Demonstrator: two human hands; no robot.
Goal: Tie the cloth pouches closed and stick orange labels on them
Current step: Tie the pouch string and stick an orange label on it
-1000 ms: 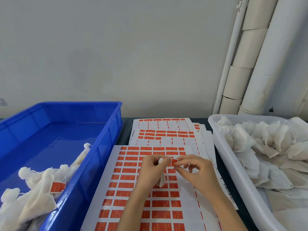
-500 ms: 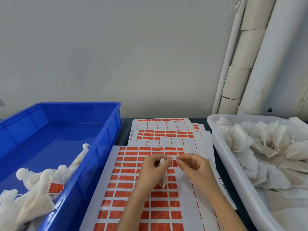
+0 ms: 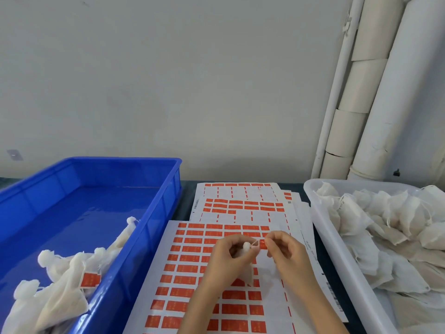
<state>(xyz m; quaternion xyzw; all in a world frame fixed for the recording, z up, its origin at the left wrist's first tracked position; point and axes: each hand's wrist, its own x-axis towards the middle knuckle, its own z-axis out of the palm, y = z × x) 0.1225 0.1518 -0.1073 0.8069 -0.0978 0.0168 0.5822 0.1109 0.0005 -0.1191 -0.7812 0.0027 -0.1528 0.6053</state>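
Observation:
My left hand (image 3: 226,259) holds a small white cloth pouch (image 3: 246,247) by its gathered neck above the sticker sheet (image 3: 192,273); the pouch body hangs below my fingers. My right hand (image 3: 285,251) pinches one orange label (image 3: 262,244) right beside the pouch's string. Both hands are at the middle of the view, fingertips almost touching. The sheet under them carries rows of orange labels, with bare gaps along its right side.
A blue bin (image 3: 154,225) on the left holds tied pouches (image 3: 60,280), one showing an orange label (image 3: 90,279). A white bin (image 3: 320,227) on the right is full of loose pouches (image 3: 385,227). More sticker sheets (image 3: 243,203) lie behind. White pipes (image 3: 375,92) stand at the wall.
My hands have stayed over the sheet, and the label in my right hand has shifted a little to the right of the pouch's neck, with the string now showing between them.

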